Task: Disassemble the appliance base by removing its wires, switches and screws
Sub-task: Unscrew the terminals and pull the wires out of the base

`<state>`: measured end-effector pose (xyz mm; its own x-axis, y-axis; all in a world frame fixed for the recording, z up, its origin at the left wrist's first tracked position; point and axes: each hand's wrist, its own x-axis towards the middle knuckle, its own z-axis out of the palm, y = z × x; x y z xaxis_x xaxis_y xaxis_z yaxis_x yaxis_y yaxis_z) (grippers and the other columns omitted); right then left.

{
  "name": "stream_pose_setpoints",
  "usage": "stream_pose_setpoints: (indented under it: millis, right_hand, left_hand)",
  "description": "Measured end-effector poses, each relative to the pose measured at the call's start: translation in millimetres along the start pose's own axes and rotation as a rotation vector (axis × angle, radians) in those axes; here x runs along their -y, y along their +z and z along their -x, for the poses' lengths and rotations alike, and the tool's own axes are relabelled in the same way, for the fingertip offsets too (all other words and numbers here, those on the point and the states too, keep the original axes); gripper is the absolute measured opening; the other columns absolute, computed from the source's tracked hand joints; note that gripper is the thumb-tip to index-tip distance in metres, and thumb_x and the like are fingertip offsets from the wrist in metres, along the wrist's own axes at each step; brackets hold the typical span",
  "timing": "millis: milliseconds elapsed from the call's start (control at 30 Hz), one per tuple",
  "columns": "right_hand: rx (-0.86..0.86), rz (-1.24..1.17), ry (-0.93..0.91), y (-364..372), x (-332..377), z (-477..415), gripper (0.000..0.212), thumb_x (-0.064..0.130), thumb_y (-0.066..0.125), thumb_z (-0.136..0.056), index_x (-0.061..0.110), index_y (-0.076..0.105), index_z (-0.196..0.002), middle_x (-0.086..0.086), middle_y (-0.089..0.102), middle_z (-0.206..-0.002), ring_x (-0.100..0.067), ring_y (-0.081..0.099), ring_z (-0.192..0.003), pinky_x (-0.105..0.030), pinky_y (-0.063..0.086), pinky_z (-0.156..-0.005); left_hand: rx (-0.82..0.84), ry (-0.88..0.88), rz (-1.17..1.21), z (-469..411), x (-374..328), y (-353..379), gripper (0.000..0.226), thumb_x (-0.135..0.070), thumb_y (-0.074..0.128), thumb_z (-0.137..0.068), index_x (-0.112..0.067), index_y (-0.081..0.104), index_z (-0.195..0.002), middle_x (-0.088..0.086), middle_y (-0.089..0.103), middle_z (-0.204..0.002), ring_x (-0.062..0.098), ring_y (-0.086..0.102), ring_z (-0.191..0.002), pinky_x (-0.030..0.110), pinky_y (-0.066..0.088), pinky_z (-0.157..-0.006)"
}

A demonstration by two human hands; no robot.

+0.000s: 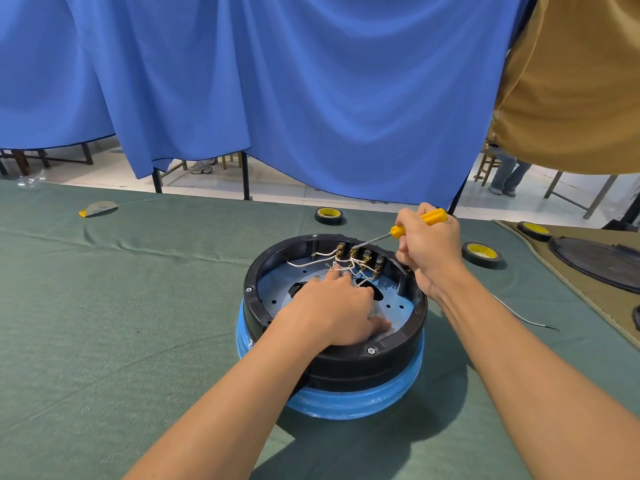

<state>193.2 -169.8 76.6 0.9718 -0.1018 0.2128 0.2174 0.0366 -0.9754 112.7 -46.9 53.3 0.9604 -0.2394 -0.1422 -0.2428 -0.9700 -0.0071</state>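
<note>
- The appliance base, a round black shell on a blue lower ring, sits open side up on the green tablecloth, in the middle.
- The left hand lies flat inside it, fingers stretched out, tips touching the white wires.
- The right hand grips a yellow-handled screwdriver, its tip at the switches on the far rim.
- A loose wire lies to the right; a tape roll is near.
</note>
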Motion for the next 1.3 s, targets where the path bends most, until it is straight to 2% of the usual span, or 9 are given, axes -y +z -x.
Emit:
stream_pose_setpoints:
  millis: [267,467,600,767,900,1033,1133,1200,1300]
  right_hand:
    - [-0.043,0.019,-0.063,-1,-3,6,0.034,0.002,0.056,-0.081,0.015,0.037,-0.057,-0.011,0.037,-0.053,-0.012,0.036,-0.036,-0.019,0.028,-0.038]
    - [-0.05,-0.088,0.105,-3,2,1,0.032,0.0,0.055,-0.082,0.017,0.039,-0.06,-0.003,0.036,-0.047,-0.011,0.032,-0.039,-0.019,0.024,-0.039]
    - [-0.06,-0.114,0.05,-3,-3,5,0.032,0.0,0.056,-0.082,0.016,0.041,-0.059,0.001,0.038,-0.044,-0.009,0.035,-0.038,-0.018,0.027,-0.037]
    - [-0.064,-0.087,-0.053,-4,-4,8,0.037,0.001,0.058,-0.08,0.016,0.038,-0.054,-0.006,0.039,-0.048,-0.013,0.035,-0.038,-0.019,0.028,-0.038]
    - [-0.173,-0.159,-0.13,-9,-6,15,0.038,0.001,0.06,-0.078,0.017,0.038,-0.052,-0.008,0.039,-0.048,-0.017,0.035,-0.039,-0.02,0.028,-0.04]
    - [-0.35,-0.185,-0.201,-24,-15,24,0.033,0.008,0.06,-0.076,0.016,0.037,-0.054,-0.002,0.04,-0.043,-0.014,0.035,-0.036,-0.022,0.029,-0.04]
    - [-0.433,-0.127,-0.231,-37,-23,30,0.035,0.012,0.06,-0.074,0.021,0.036,-0.051,0.002,0.039,-0.041,-0.014,0.037,-0.035,-0.024,0.03,-0.041]
    - [-0.459,-0.05,-0.256,-47,-28,34,0.035,0.013,0.06,-0.073,0.022,0.036,-0.048,-0.002,0.04,-0.043,-0.018,0.038,-0.038,-0.027,0.032,-0.044]
    - [-0.494,0.019,-0.289,-62,-30,37,0.03,0.016,0.06,-0.073,0.02,0.042,-0.049,-0.011,0.045,-0.048,-0.026,0.041,-0.046,-0.033,0.037,-0.05]
  left_hand:
    - [0.005,0.002,-0.003,1,-1,-1,0.068,-0.063,0.034,-0.094,-0.019,0.036,-0.146,0.02,0.027,-0.153,0.036,0.019,-0.143,0.055,0.029,-0.111]
    - [-0.005,0.018,-0.001,2,0,-1,0.063,-0.062,0.034,-0.094,-0.017,0.043,-0.138,0.019,0.043,-0.141,0.034,0.03,-0.136,0.055,0.035,-0.106]
    - [-0.007,0.023,-0.002,2,0,-1,0.064,-0.062,0.034,-0.094,-0.016,0.044,-0.138,0.018,0.047,-0.137,0.034,0.031,-0.134,0.054,0.036,-0.104]
    - [-0.01,0.02,0.0,3,0,-2,0.063,-0.062,0.034,-0.094,-0.017,0.045,-0.136,0.015,0.049,-0.134,0.032,0.035,-0.131,0.054,0.038,-0.103]
    - [-0.036,0.016,0.055,5,1,-2,0.065,-0.063,0.037,-0.093,-0.022,0.034,-0.142,0.012,0.049,-0.137,0.03,0.033,-0.132,0.053,0.038,-0.103]
    - [-0.088,0.012,0.159,8,-1,-2,0.064,-0.061,0.047,-0.09,-0.019,0.025,-0.133,0.011,0.058,-0.123,0.03,0.042,-0.122,0.049,0.043,-0.096]
    - [-0.125,-0.022,0.148,10,-1,-2,0.065,-0.062,0.046,-0.09,-0.014,0.028,-0.129,0.01,0.056,-0.121,0.027,0.048,-0.116,0.041,0.043,-0.086]
    - [-0.137,-0.056,0.121,10,-1,-1,0.065,-0.064,0.044,-0.091,-0.011,0.034,-0.128,0.009,0.053,-0.125,0.025,0.049,-0.116,0.037,0.039,-0.081]
    - [-0.115,-0.085,0.078,9,0,-1,0.072,-0.065,0.04,-0.091,-0.009,0.035,-0.135,0.009,0.046,-0.139,0.025,0.044,-0.127,0.041,0.042,-0.091]
